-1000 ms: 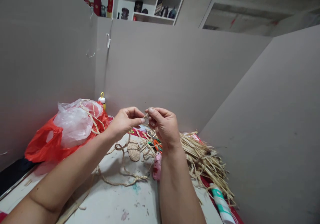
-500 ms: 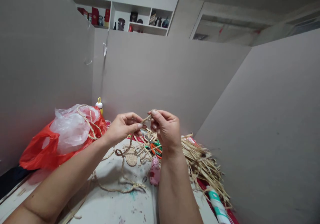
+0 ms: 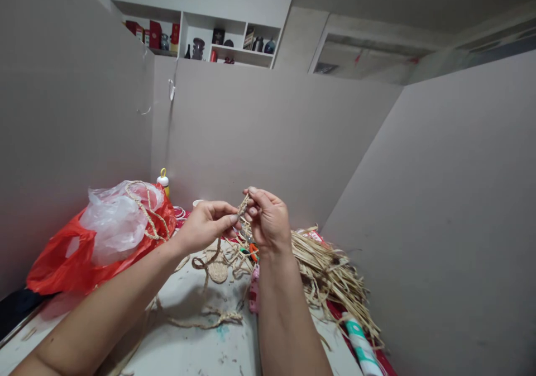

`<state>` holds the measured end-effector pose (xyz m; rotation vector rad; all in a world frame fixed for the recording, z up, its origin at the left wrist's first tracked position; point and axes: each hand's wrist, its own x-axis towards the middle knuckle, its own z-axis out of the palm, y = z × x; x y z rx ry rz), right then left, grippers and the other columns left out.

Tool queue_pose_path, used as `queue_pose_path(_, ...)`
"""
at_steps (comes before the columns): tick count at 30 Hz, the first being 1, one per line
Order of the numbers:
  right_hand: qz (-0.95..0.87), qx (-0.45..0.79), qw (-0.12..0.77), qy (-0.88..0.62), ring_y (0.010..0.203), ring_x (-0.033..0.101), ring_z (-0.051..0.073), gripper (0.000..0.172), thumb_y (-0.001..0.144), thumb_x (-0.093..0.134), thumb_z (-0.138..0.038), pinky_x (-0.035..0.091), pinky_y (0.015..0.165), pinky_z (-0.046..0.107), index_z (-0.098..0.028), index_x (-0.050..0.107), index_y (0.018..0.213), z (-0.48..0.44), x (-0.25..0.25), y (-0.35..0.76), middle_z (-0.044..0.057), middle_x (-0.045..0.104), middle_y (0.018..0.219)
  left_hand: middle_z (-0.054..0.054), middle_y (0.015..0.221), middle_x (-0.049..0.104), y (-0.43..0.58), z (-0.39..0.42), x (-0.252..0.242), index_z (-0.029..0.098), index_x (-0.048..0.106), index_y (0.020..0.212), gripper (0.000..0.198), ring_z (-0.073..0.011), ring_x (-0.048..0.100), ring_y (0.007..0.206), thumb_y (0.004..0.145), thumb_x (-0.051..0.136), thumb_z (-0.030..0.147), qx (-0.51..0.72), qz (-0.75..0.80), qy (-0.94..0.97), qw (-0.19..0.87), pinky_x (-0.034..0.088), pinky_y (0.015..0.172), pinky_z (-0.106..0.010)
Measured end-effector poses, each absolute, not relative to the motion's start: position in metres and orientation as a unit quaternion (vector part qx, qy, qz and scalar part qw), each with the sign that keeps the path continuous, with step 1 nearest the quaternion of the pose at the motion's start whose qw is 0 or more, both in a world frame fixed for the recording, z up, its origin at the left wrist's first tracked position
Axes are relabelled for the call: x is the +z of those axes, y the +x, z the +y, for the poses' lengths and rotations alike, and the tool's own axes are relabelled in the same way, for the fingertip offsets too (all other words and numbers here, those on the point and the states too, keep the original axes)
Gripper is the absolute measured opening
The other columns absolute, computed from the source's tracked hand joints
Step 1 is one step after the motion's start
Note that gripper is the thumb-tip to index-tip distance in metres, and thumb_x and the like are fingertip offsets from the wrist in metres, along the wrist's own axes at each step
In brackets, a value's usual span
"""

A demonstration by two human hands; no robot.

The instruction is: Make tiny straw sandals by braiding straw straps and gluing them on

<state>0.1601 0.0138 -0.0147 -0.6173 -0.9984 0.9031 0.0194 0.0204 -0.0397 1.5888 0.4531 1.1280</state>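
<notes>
Between my two hands a braided straw cord [image 3: 243, 205] is stretched at a slant above the table. My left hand [image 3: 208, 224] pinches its lower part between thumb and fingers. Higher up, my right hand [image 3: 268, 214] grips the cord's end with thumb and forefinger. The rest of the cord hangs from the left hand in a dark loop and trails over the white table [image 3: 190, 345]. Below the hands lies a flat oval woven straw piece [image 3: 218, 271]. Scissors with orange handles [image 3: 253, 251] lie partly hidden behind my right wrist.
A red plastic bag [image 3: 62, 258] with a clear bag on top stands at the left. To the right lie a bundle of dry straw [image 3: 330, 270] and a green-and-white tube [image 3: 360, 345]. A pink object [image 3: 254, 291] sits by my right forearm. Grey partitions [image 3: 259, 136] enclose the table.
The cord between my hands now stands steeper, and my right hand is slightly further left in view. Both hands keep their pinch. The whole view has shifted a little.
</notes>
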Motion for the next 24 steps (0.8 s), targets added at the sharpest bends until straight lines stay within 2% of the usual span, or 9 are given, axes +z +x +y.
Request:
queue_pose_path(4, -0.479, 0.412, 0.718, -0.292, 0.036, 0.040, 0.004, 0.018, 0.063, 0.077, -0.032, 0.035, 0.034, 0.017, -0.015, 0.070, 0.062, 0.009, -0.014, 0.165, -0.006, 0.052, 0.044, -0.004, 0.076, 0.072, 0.018, 0.023, -0.037, 0.014, 0.072, 0.083, 0.018, -0.0115, 0.064, 0.065, 0.072, 0.075, 0.029, 0.463, 0.182, 0.649, 0.576, 0.052, 0.067, -0.026)
queue_pose_path(9, -0.528, 0.413, 0.671, -0.317, 0.037, 0.045, 0.005, 0.019, 0.063, 0.081, -0.030, 0.037, 0.034, 0.016, -0.013, 0.073, 0.062, 0.003, -0.012, 0.173, -0.003, 0.058, 0.046, -0.008, 0.090, 0.075, 0.020, 0.017, -0.034, 0.016, 0.075, 0.092, 0.021, -0.0152, 0.067, 0.086, 0.078, 0.072, 0.030, 0.454, 0.163, 0.677, 0.555, 0.048, 0.086, -0.030)
queue_pose_path(16, -0.568, 0.428, 0.628, -0.315, 0.040, 0.046, 0.005, 0.015, 0.066, 0.080, -0.029, 0.037, 0.037, 0.017, -0.016, 0.074, 0.065, -0.005, -0.009, 0.172, -0.003, 0.060, 0.050, -0.003, 0.068, 0.070, 0.018, 0.015, -0.033, 0.014, 0.073, 0.074, 0.017, -0.0115, 0.062, 0.064, 0.078, 0.072, 0.030, 0.494, 0.172, 0.666, 0.532, 0.050, 0.069, -0.026)
queue_pose_path(21, -0.581, 0.475, 0.595, -0.288, 0.042, 0.043, 0.006, 0.018, 0.064, 0.080, -0.028, 0.035, 0.036, 0.018, -0.020, 0.078, 0.081, -0.011, -0.008, 0.179, -0.004, 0.061, 0.056, -0.002, 0.062, 0.067, 0.013, 0.014, -0.028, 0.015, 0.073, 0.070, 0.021, -0.0108, 0.060, 0.059, 0.076, 0.074, 0.035, 0.444, 0.167, 0.673, 0.567, 0.047, 0.063, -0.024)
queue_pose_path(24, -0.581, 0.494, 0.587, -0.270, 0.040, 0.041, 0.006, 0.014, 0.066, 0.080, -0.029, 0.033, 0.035, 0.017, -0.020, 0.077, 0.076, -0.011, -0.009, 0.182, -0.005, 0.057, 0.050, -0.002, 0.061, 0.067, 0.012, 0.014, -0.029, 0.014, 0.072, 0.069, 0.022, -0.0101, 0.059, 0.057, 0.074, 0.075, 0.036, 0.415, 0.154, 0.664, 0.603, 0.046, 0.061, -0.024)
